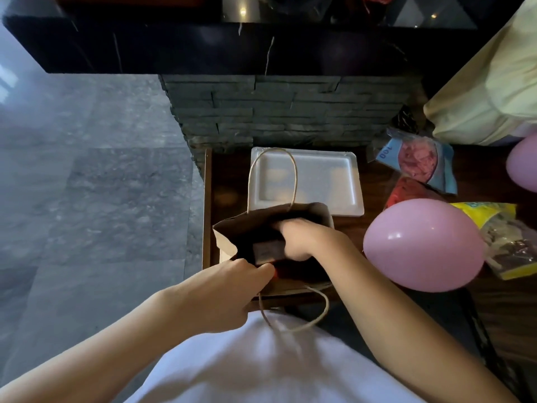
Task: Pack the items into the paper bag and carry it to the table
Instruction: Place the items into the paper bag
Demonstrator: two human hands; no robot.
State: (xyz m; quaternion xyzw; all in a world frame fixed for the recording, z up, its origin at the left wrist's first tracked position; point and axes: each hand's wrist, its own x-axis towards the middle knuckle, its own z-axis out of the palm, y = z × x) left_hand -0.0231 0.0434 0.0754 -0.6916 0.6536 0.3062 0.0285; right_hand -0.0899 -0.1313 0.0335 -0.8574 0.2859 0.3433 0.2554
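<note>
From the head camera, looking down, a brown paper bag (pixel 232 231) stands open on the dark wooden desk (pixel 374 225), close to the desk's left edge and its near edge. The left hand (pixel 232 289) pinches the bag's near rim between thumb and fingers, holding the mouth open. The right hand (pixel 302 239) reaches down into the mouth, fingers curled around a flat dark box (pixel 267 251) that sits inside the bag; the hand grips the box at its right end. Something red (pixel 276 273) shows just under the left thumb, inside the bag, too hidden to name.

One twine handle (pixel 270 175) stands up from the far rim and arches over a white foam tray (pixel 316 181), which lies flat on the desk just behind the bag, towards the far edge. The other handle (pixel 308 315) hangs over the near edge against the person's white shirt (pixel 261 367).

To the right of the bag, apart from it, a pink balloon (pixel 421 245) rests on the desk. Beyond it lie a blue packet with pink contents (pixel 421 164), a red packet (pixel 406 190) partly behind the balloon, and a yellow-edged clear packet (pixel 505 242) at the right. A second pink balloon (pixel 523 167) is cut off by the right border. A stacked grey stone wall (pixel 276 112) rises behind the desk, and a grey tiled floor (pixel 87 184) lies to the left.
</note>
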